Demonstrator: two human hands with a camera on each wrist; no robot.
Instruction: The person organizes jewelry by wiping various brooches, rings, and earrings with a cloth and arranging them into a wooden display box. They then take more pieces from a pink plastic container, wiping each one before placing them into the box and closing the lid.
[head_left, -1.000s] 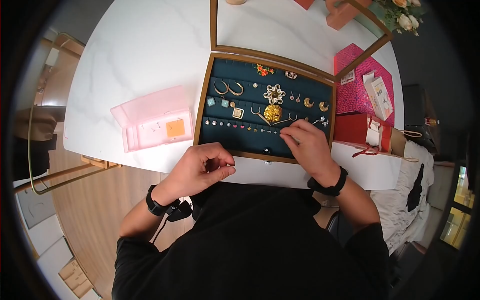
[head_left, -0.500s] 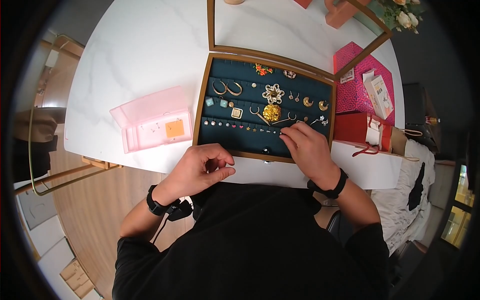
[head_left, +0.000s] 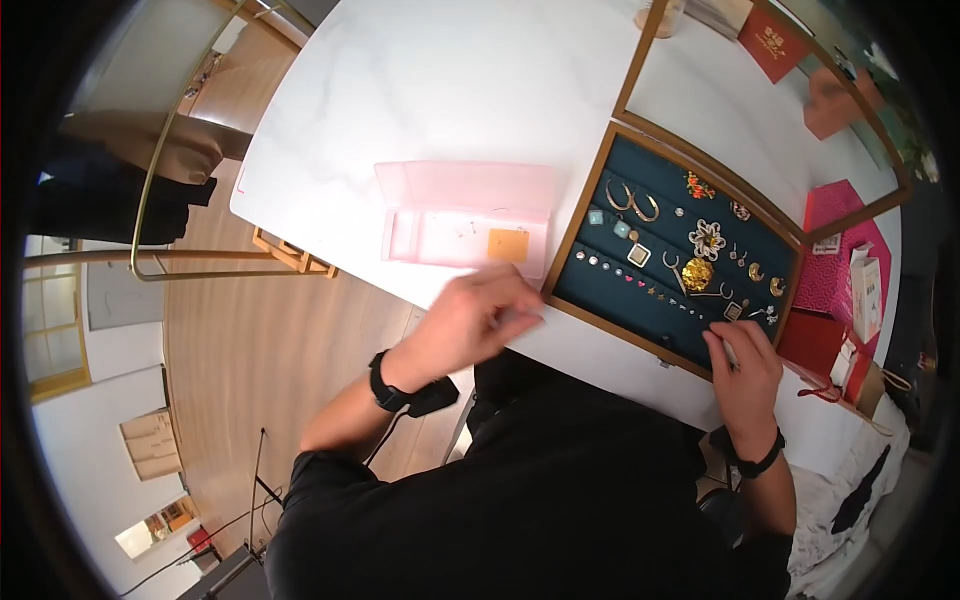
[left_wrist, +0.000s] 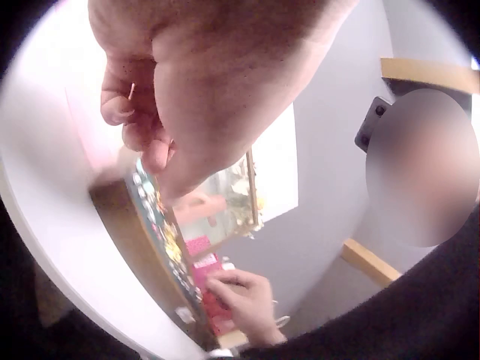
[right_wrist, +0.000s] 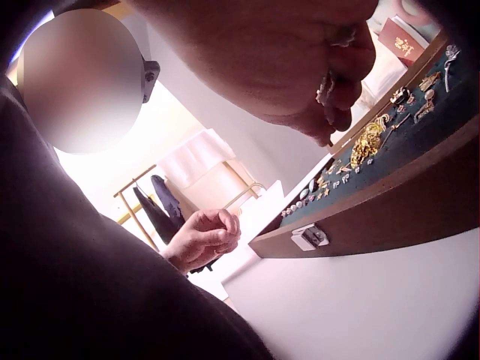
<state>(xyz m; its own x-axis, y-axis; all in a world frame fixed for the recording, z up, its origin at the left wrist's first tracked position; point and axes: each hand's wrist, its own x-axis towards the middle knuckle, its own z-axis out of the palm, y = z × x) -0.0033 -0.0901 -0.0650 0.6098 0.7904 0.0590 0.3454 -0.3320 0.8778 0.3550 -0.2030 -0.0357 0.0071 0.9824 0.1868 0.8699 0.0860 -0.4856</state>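
My left hand (head_left: 475,320) is blurred, its fingers loosely curled, beside the near edge of a pink translucent case (head_left: 465,185). The case stands with its lid up; several tiny earrings (head_left: 468,230) and an orange card (head_left: 508,243) lie inside. My right hand (head_left: 745,385) hovers over the near right edge of a wooden jewelry box (right_wrist: 390,195). Its thumb and fingertips come close together; silvery glints (right_wrist: 325,86) show among the fingers, and I cannot tell whether they grip anything. Stud earrings, hoops, a flower brooch (head_left: 707,239) and a yellow brooch (head_left: 697,273) sit on the teal lining.
The box's framed clear lid (head_left: 622,90) is raised at the back. Right of the box are a pink patterned package (head_left: 830,210), a small white carton (head_left: 865,300) and a red gift bag (head_left: 822,345). A white marbled table (head_left: 400,90) bears everything.
The head view has swung left, so box and case appear farther right. My left hand has moved to the case's near edge. My right fingers have come away from the stud row toward the box's near edge.
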